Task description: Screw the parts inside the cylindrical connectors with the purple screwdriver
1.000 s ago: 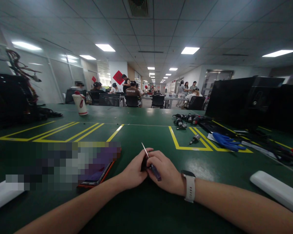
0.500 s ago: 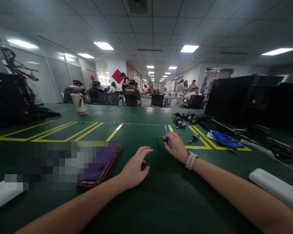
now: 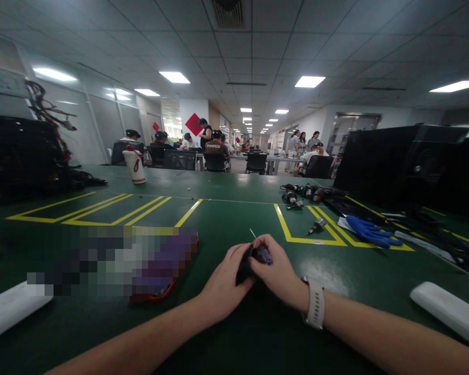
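Observation:
My right hand [image 3: 277,268], with a pale watch on the wrist, is closed round a small screwdriver [image 3: 264,255]. Its purple handle shows between the fingers and its thin metal shaft points up and away to the left. My left hand [image 3: 226,281] meets the right one, its curled fingertips touching the right fingers. Between the two hands is a small dark part [image 3: 253,252], mostly covered by fingers, so its kind is unclear. A metal cable connector [image 3: 316,226] lies on the green table [image 3: 234,219] beyond my right hand.
Blue gloves [image 3: 369,230], black cables with connectors [image 3: 293,198] and black box-like equipment [image 3: 386,161] are at the right. To the left lie a purple, orange-edged case [image 3: 160,268] and a white bar [image 3: 15,312]; a paper cup [image 3: 134,165] stands farther back. People sit beyond.
My left hand has moved right and closed in against my right hand. The right hand has drawn nearer to me, still holding the screwdriver. The view has shifted slightly.

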The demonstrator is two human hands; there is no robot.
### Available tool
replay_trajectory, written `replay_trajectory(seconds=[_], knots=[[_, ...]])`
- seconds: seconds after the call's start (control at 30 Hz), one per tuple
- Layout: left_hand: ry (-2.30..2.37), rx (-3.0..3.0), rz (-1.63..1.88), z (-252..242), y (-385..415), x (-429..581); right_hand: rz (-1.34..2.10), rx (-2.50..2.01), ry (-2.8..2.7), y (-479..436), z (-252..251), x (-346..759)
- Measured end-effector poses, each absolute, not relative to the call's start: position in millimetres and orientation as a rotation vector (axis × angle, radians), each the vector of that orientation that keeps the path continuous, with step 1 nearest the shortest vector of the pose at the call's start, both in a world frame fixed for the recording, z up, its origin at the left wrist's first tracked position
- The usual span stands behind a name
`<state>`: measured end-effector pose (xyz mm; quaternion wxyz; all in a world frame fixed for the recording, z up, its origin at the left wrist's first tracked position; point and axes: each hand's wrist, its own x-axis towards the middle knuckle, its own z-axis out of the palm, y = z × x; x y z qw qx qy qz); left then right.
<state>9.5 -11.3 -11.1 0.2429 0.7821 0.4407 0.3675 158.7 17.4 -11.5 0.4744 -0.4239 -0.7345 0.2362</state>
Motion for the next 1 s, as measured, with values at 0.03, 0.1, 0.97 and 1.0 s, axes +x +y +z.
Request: replay_trajectory(seconds=[0.03, 0.1, 0.97, 1.0], knots=[[1.182, 2.142, 0.992, -10.7, -13.0, 9.8, 0.635, -1.046, -1.793, 8.9, -11.4, 157.2], [1.168, 2.154, 0.959, -10.1, -15.6, 9.4, 0.774, -1.073, -1.772, -4.9, -11.9, 158.3], [0.987, 2.825, 0.571, 1.5, -23.0, -0.1, 0.882, -1.063, -1.688, -22.7, -7.3, 184.8], [0.97, 2.827, 0.572, 2.2, -23.2, -0.9, 0.855, -1.053, -1.705, -23.6, -6.7, 186.1]])
